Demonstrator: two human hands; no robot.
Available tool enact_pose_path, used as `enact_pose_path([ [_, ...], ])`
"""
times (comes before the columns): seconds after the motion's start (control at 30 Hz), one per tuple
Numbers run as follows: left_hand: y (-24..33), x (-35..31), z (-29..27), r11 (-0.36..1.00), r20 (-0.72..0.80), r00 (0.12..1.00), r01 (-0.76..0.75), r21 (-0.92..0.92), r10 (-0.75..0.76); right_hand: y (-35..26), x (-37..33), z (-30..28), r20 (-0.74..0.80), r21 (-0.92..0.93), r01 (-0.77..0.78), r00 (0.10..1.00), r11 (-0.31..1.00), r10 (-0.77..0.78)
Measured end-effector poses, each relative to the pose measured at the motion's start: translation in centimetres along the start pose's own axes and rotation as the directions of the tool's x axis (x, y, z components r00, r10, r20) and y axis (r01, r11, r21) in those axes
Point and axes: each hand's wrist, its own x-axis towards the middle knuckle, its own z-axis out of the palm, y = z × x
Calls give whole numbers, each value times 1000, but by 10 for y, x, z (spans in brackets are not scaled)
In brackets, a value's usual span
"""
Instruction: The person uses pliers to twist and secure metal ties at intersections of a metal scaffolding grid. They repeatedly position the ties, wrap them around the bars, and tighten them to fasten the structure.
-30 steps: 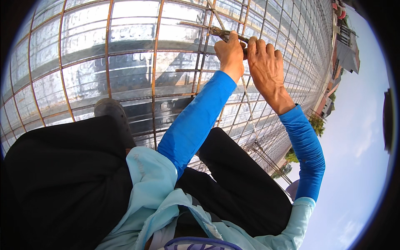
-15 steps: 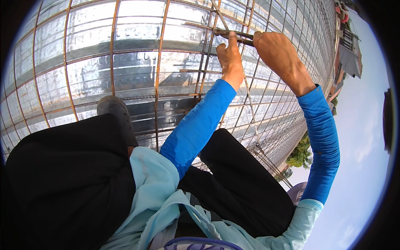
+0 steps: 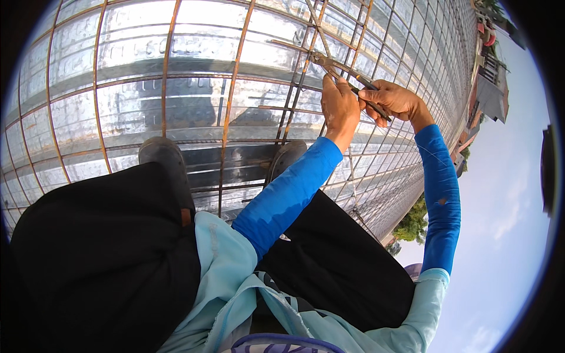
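Note:
My right hand [image 3: 397, 101] is closed on the handles of a pair of pincers [image 3: 347, 69], the handles spread apart. The pincers' head rests at a crossing of steel bars, pointing away to the upper left. Just below that head, my left hand [image 3: 341, 109] is closed, its fingertips pressed together by the bars. Whatever it pinches is too small or hidden to make out. Under both hands runs the rebar mesh [image 3: 227, 112], rusty brown, with doubled bars near the left hand.
Ribbed shiny metal decking [image 3: 129, 62] lies beneath the mesh. My dark shoes [image 3: 162, 154] stand on it, knees bent in black trousers. Several thin bars run off to the right, toward roofs [image 3: 491, 97], a tree [image 3: 412, 223] and sky.
The pincers have swung, so their handles now slope down to the right and stand wider apart. My right hand has come lower and its grip has turned; my left hand has shifted right and down.

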Motion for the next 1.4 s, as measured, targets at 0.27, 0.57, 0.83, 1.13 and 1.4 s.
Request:
enact_pose_path([
  [0.27,-6,3,-15,983,139,987,104,-153,-82,37,9,31,38,313,65,996,947,-81],
  [0.57,-18,12,-1,984,68,990,134,-118,-127,30,-3,65,-446,-699,13,773,715,-450],
  [0.83,-3,2,15,993,45,996,83,-83,-80,47,2,73,-271,-920,-386,495,71,-825],
  [1.13,0,6,-3,969,-90,966,235,-79,-241,-1,-16,34,-242,-342,105,950,934,-195],
  [1.4,-19,51,-13,806,289,951,258,-533,-114,37,-3,30,-35,242,138,990,960,-134],
])
